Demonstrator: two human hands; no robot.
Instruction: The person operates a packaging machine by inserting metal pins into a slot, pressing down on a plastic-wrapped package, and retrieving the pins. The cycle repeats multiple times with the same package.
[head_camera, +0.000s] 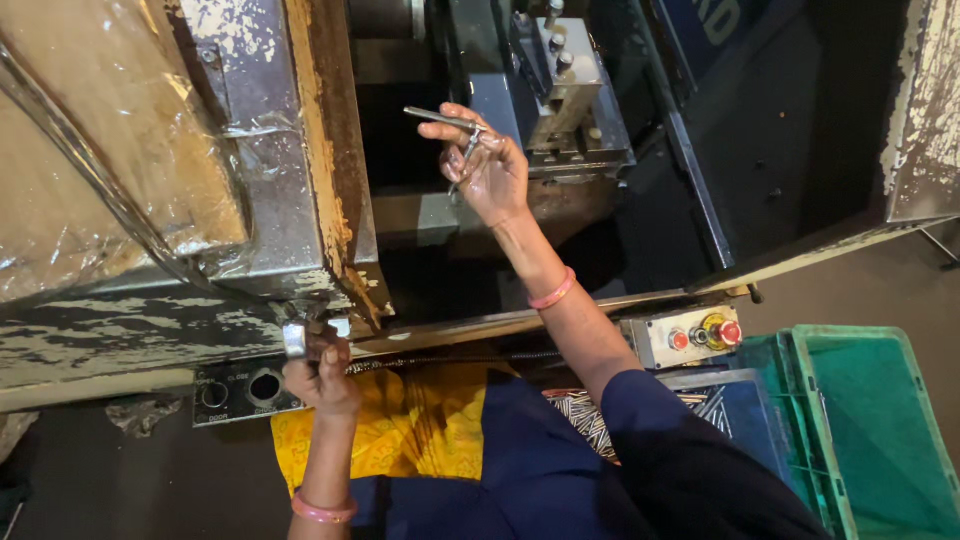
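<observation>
My right hand (485, 165) reaches into the open machine and holds a thin metal hook-like tool (445, 120), its rod sticking out to the left between thumb and forefinger. Just behind it sits the grey metal tool block (568, 95) with bolts on top. My left hand (320, 370) is lower down at the machine's front edge, fingers closed on a small shiny metal handle (296, 338) under the worn sliding door (270, 150). Both wrists carry a pink bangle.
A black panel with a round switch (240, 390) sits left of my left hand. A grey button box (695, 336) with red and yellow buttons is at right. A blue bin of metal pins (735, 410) and green crates (870, 430) stand lower right.
</observation>
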